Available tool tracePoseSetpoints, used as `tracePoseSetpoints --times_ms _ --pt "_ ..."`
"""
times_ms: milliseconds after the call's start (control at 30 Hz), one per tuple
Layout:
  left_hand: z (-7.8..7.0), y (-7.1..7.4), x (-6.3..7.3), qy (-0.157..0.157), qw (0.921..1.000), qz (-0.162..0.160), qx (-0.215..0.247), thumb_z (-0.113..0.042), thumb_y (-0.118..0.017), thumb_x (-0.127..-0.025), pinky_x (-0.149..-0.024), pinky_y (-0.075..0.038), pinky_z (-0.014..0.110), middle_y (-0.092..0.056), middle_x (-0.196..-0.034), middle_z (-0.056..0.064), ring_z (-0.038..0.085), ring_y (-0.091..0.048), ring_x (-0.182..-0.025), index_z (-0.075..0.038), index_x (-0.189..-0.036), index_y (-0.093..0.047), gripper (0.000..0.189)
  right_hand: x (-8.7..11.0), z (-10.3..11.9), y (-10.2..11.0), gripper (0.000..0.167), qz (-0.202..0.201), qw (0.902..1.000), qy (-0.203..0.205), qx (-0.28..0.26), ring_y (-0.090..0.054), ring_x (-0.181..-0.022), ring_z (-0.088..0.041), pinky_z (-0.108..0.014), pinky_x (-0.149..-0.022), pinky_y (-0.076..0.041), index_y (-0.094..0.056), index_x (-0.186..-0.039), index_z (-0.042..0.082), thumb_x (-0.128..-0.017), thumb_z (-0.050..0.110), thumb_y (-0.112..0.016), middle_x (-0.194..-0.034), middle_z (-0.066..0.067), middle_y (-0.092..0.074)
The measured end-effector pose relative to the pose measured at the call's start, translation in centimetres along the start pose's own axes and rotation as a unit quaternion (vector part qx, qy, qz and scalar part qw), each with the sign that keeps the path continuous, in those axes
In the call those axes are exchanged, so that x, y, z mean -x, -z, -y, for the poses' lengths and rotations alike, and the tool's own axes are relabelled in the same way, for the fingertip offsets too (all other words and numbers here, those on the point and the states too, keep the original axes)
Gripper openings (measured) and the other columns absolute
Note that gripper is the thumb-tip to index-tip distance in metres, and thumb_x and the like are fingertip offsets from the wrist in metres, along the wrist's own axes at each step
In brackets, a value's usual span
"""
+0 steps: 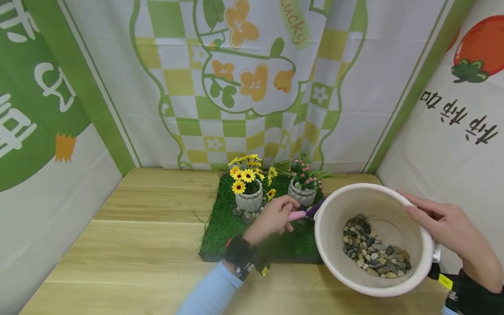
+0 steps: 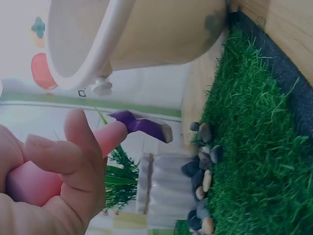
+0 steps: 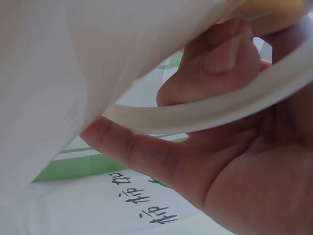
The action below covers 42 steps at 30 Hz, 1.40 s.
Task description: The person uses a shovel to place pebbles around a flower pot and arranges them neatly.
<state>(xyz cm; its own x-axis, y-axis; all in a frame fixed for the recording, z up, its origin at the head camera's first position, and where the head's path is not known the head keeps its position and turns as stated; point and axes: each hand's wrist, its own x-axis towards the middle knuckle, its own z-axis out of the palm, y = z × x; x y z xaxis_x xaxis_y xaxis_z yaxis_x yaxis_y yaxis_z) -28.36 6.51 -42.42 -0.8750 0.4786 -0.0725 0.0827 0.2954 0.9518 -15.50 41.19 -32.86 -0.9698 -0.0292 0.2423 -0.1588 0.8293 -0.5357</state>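
My left hand (image 1: 273, 218) grips the pink handle of a small garden trowel (image 1: 298, 215). Its purple blade (image 2: 142, 125) points toward the right flowerpot in the left wrist view; a pale bit shows at the tip, but I cannot tell what it is. With my right hand (image 1: 453, 225) I hold a white bucket (image 1: 362, 201) by its rim, tilted so its mouth faces me. Pebbles (image 1: 374, 249) lie along the bucket's lower inside. The bucket's white carrying handle (image 3: 195, 116) crosses my right hand in the right wrist view.
A pot of yellow flowers (image 1: 249, 201) and a pot of pink flowers (image 1: 302, 194) stand on an artificial grass mat (image 1: 224, 227). Grey and tan stones (image 2: 203, 181) lie around the pot bases. Beneath is a wooden table (image 1: 130, 245), with printed curtains (image 1: 252, 127) behind.
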Motion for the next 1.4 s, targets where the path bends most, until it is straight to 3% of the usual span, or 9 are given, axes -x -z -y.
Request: tracePoseSetpoints --times_ms 133,233,333,500,633,700,900,1133,1400 --pt "-0.7 0.7 0.2 -0.008 0.9999 -0.013 -0.006 -0.024 -0.041 -0.106 -0.04 -0.041 0.024 -0.067 -0.097 0.012 0.015 -0.06 -0.051 -0.016 -0.121 -0.06 0.025 -0.2 0.2 0.1 0.045 -0.005 1.0 0.004 0.006 -0.065 -0.055 -0.01 -0.029 -0.048 -0.053 -0.049 -0.143 0.009 -0.101 0.023 -0.055 -0.114 -0.034 -0.064" --pt "-1.0 1.2 0.5 -0.018 0.9988 -0.024 -0.037 -0.025 -0.041 -0.106 -0.04 -0.042 0.023 -0.067 -0.101 0.012 0.017 -0.061 -0.053 -0.018 -0.12 -0.06 0.024 -0.3 0.4 0.2 0.045 -0.008 0.9999 0.007 0.01 -0.064 -0.055 -0.009 -0.029 -0.048 -0.053 -0.049 -0.143 0.008 -0.101 0.023 -0.055 -0.113 -0.035 -0.064" --pt "-1.2 1.5 0.9 -0.052 0.9926 -0.041 -0.102 -0.024 -0.042 -0.106 -0.043 -0.045 0.024 -0.068 -0.104 0.011 0.017 -0.064 -0.055 -0.017 -0.119 -0.061 0.024 -0.3 0.5 0.2 0.045 -0.01 0.9998 0.007 0.012 -0.063 -0.053 -0.009 -0.029 -0.047 -0.052 -0.049 -0.143 0.008 -0.101 0.023 -0.055 -0.112 -0.035 -0.064" --pt "-1.6 1.8 1.6 -0.129 0.9638 -0.08 -0.22 -0.019 -0.045 -0.104 -0.052 -0.049 0.022 -0.068 -0.1 0.007 0.008 -0.06 -0.058 -0.013 -0.111 -0.066 0.023 -0.2 0.5 0.3 0.046 -0.007 0.9999 0.003 0.01 -0.064 -0.056 -0.007 -0.029 -0.048 -0.052 -0.048 -0.143 0.006 -0.101 0.024 -0.055 -0.116 -0.036 -0.062" --pt "-1.7 1.9 2.1 -0.162 0.9385 -0.104 -0.287 -0.016 -0.048 -0.102 -0.065 -0.049 0.023 -0.069 -0.095 0.003 0.01 -0.059 -0.071 -0.013 -0.105 -0.07 0.022 -0.2 0.5 0.2 0.047 0.001 1.0 -0.006 0.006 -0.064 -0.057 -0.008 -0.029 -0.048 -0.052 -0.047 -0.144 0.005 -0.102 0.025 -0.053 -0.119 -0.037 -0.061" --pt "-1.6 2.0 2.3 -0.17 0.9307 -0.108 -0.305 -0.015 -0.049 -0.101 -0.072 -0.051 0.026 -0.07 -0.096 0.003 0.013 -0.061 -0.079 -0.012 -0.104 -0.07 0.022 -0.2 0.5 0.1 0.047 0.002 1.0 -0.008 0.005 -0.064 -0.057 -0.008 -0.029 -0.048 -0.052 -0.046 -0.144 0.005 -0.102 0.026 -0.053 -0.119 -0.037 -0.061" --pt "-1.3 2.3 3.0 -0.18 0.9239 -0.111 -0.319 -0.014 -0.05 -0.099 -0.082 -0.053 0.031 -0.07 -0.099 0.003 0.017 -0.064 -0.09 -0.012 -0.102 -0.07 0.021 -0.2 0.4 0.0 0.047 0.001 0.9999 -0.005 0.01 -0.062 -0.056 -0.008 -0.029 -0.046 -0.05 -0.047 -0.144 0.007 -0.102 0.026 -0.053 -0.114 -0.035 -0.064" --pt "-1.4 2.8 3.9 -0.174 0.9212 -0.119 -0.327 -0.016 -0.05 -0.1 -0.078 -0.051 0.03 -0.069 -0.095 0.0 0.015 -0.06 -0.086 -0.013 -0.102 -0.071 0.021 -0.2 0.2 0.0 0.047 0.0 0.9999 -0.002 0.011 -0.063 -0.059 -0.005 -0.028 -0.049 -0.052 -0.047 -0.143 0.006 -0.102 0.026 -0.054 -0.115 -0.035 -0.063" --pt "-2.1 3.1 4.9 -0.192 0.9151 -0.124 -0.333 -0.015 -0.051 -0.1 -0.071 -0.049 0.025 -0.067 -0.091 -0.001 0.012 -0.058 -0.08 -0.014 -0.101 -0.07 0.02 0.0 0.1 0.0 0.047 0.002 1.0 -0.001 0.008 -0.064 -0.057 -0.007 -0.029 -0.048 -0.052 -0.046 -0.144 0.004 -0.102 0.024 -0.053 -0.118 -0.038 -0.061"
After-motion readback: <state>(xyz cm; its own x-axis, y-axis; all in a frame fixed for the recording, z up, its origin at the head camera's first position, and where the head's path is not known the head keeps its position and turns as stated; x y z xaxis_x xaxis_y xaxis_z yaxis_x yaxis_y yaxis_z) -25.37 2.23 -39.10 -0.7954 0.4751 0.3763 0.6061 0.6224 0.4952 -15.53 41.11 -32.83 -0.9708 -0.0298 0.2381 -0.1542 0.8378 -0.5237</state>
